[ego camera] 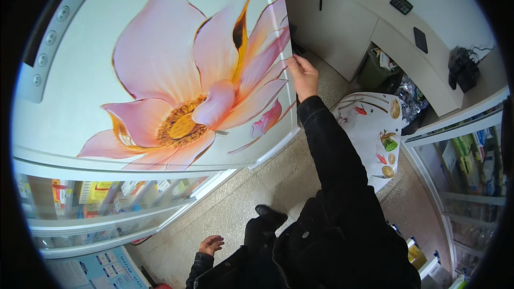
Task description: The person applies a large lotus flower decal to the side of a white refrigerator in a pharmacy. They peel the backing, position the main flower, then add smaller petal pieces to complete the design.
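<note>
My right hand (pixel 304 75) reaches out in a black sleeve and grips the right edge of a white panel (pixel 80 68) with thumb and fingertips. A large pink and orange lotus (pixel 219 104) is printed across its front. A grey control strip (pixel 50 36) with a row of round buttons runs along the panel's upper left side. Whether the panel edge moves apart from the body behind it cannot be told. Low beside my body hangs my left hand (pixel 211 245), empty, its fingers loosely bent and a little apart.
Glass cases with medicine boxes stand at lower left (pixel 96 196) and right (pixel 474 160). A printed white sheet (pixel 369 128) lies right of my arm. The curved counter (pixel 437 72) bears a calculator (pixel 401 5) and a phone (pixel 420 40); a bin (pixel 375 71) sits beneath. Boxes (pixel 415 253) lie lower right.
</note>
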The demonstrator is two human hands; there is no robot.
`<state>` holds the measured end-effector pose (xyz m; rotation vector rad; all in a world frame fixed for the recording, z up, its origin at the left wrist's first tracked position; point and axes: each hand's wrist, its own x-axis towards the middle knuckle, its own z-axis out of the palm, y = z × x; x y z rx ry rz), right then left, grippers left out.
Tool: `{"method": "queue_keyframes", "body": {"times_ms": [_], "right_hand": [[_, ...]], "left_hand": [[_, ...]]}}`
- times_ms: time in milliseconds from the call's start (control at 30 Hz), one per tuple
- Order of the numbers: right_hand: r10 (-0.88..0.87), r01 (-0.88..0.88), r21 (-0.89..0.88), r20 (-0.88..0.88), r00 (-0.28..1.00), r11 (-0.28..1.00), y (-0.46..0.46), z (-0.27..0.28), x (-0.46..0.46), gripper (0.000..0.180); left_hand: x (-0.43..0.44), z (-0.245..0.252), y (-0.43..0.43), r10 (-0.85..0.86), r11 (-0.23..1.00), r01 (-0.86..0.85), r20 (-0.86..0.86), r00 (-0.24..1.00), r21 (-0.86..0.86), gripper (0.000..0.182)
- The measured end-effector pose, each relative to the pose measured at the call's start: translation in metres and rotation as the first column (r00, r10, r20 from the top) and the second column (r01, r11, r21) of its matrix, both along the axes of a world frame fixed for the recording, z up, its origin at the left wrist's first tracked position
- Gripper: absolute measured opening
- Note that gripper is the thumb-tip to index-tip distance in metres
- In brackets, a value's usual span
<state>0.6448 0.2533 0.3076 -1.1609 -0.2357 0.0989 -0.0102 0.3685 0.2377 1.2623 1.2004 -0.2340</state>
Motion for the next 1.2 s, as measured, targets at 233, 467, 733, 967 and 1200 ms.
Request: {"method": "queue_keyframes", "body": {"times_ms": [233, 467, 733, 967, 1200], "right_hand": [[0.022, 0.017, -0.232, 0.167, 0.986, 0.973, 0.000, 0.016, -0.013, 0.071], [0.176, -0.152, -0.299, 0.053, 0.983, 0.942, -0.004, 0.021, -0.006, 0.088], [0.030, 0.141, -0.520, 0.306, 0.951, 0.842, -0.006, 0.038, -0.023, 0.093], [0.124, -0.119, -0.150, 0.018, 0.992, 0.981, -0.010, 0.044, -0.016, 0.088], [0.057, 0.083, -0.543, 0.235, 0.970, 0.835, -0.008, 0.049, -0.028, 0.096]], "left_hand": [[-0.074, 0.023, -0.051, 0.102, 0.993, -0.085, -0.250, 0.963, 0.077, 0.037], [-0.042, 0.049, -0.119, 0.132, 0.991, -0.128, -0.131, 0.983, 0.037, 0.039], [-0.090, 0.002, -0.157, 0.245, 0.969, -0.239, -0.205, 0.948, 0.056, 0.041], [-0.159, -0.024, -0.133, 0.132, 0.990, -0.121, -0.173, 0.976, 0.072, 0.043], [-0.156, -0.004, -0.118, 0.138, 0.989, -0.117, -0.269, 0.953, 0.092, 0.039]]}}
